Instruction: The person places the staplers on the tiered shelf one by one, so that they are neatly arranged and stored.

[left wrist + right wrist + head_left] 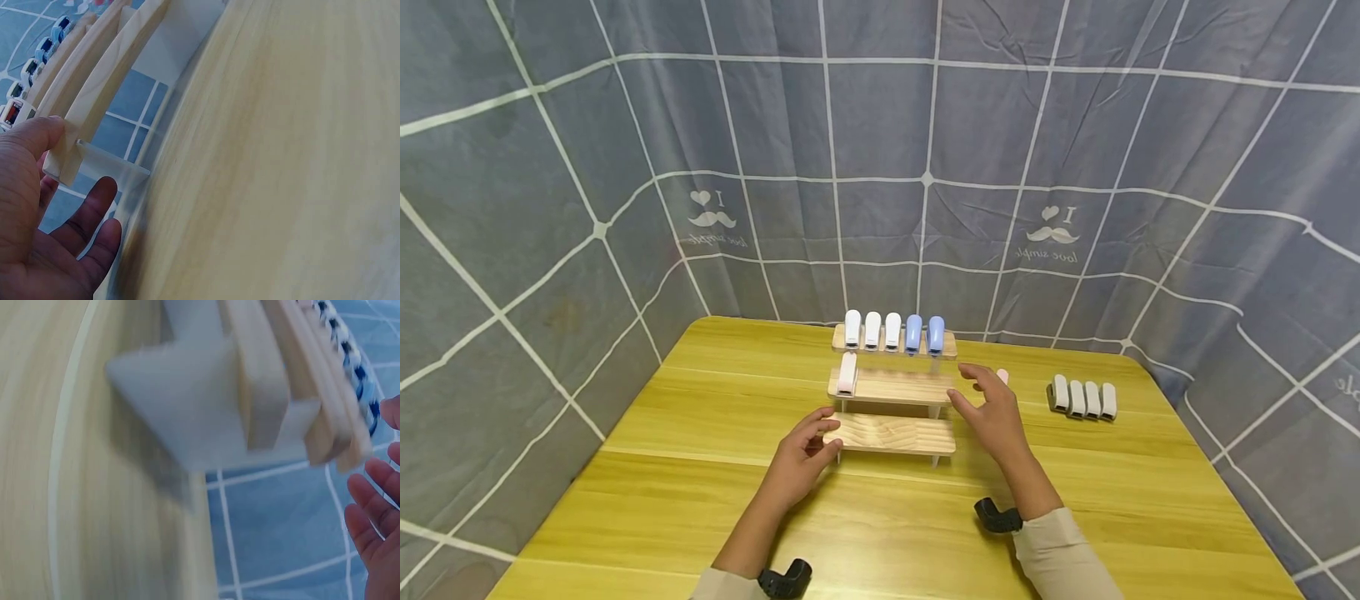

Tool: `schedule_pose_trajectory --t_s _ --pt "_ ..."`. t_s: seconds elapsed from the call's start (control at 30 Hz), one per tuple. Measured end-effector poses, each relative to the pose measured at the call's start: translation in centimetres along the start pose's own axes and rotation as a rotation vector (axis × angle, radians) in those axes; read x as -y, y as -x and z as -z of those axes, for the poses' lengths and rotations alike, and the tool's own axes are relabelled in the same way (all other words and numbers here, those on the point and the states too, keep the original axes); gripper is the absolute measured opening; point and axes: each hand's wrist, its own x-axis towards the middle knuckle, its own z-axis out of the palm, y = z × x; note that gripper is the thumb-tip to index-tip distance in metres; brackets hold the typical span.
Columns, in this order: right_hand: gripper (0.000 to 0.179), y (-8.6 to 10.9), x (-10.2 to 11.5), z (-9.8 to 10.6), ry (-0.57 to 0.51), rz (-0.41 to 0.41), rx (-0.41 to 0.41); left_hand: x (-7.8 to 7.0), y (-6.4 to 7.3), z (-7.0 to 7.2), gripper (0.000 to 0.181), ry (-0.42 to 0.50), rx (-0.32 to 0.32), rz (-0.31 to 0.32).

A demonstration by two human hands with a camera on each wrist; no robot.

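A three-tier wooden display stand (891, 434) with clear side supports stands mid-table. My left hand (801, 460) grips the left end of its lowest board, thumb on one side and a finger behind in the left wrist view; the other fingers hang loosely curled below. My right hand (992, 417) is by the right end of the middle board, fingers spread and nothing between them. On the top board is a row of small staplers, white (872, 331) ones at left and blue (936, 335) ones at right. A pale pink stapler (847, 374) sits at the middle board's left end.
Several white staplers (1077, 398) lie side by side at the table's right. A pink-tipped thing (1002, 377) shows partly behind my right hand. A grey checked curtain (880, 125) surrounds the wooden table (685, 467) at the back and sides.
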Motion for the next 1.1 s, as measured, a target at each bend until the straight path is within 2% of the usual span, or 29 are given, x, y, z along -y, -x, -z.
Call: schedule_pose_trajectory --t_s 0.17,0.4,0.47,0.53,0.73,0.8,0.97,1.1 --pt "0.046 0.4 -2.1 1.3 0.024 -0.093 0.034 -0.4 0.1 -0.3 0.025 -0.018 -0.017 0.006" --pt "0.055 0.7 -4.9 3.1 0.02 -0.199 0.139 -3.6 0.5 -0.1 0.022 -0.052 -0.02 0.001" --pt "0.057 0.8 -5.6 3.3 0.032 -0.21 0.155 -3.9 0.6 0.0 0.022 -0.054 -0.016 -0.003" --pt "0.057 0.8 -6.4 3.5 0.04 -0.224 0.169 -3.5 0.5 -0.1 0.023 -0.053 -0.018 -0.007" --pt "0.06 0.4 -8.2 3.9 0.053 -0.263 0.223 -0.3 0.1 -0.3 0.025 -0.048 -0.021 0.013" --pt "0.06 0.2 -8.7 4.1 0.056 -0.274 0.242 0.2 0.0 -0.2 0.025 -0.041 -0.013 0.015" --pt "0.062 -0.3 -9.8 4.4 0.056 -0.32 0.286 0.2 -0.1 0.0 0.025 -0.023 -0.002 -0.006" --pt "0.068 -0.3 -10.7 4.5 0.056 -0.373 0.337 0.0 0.1 0.0 0.025 -0.029 -0.002 0.001"
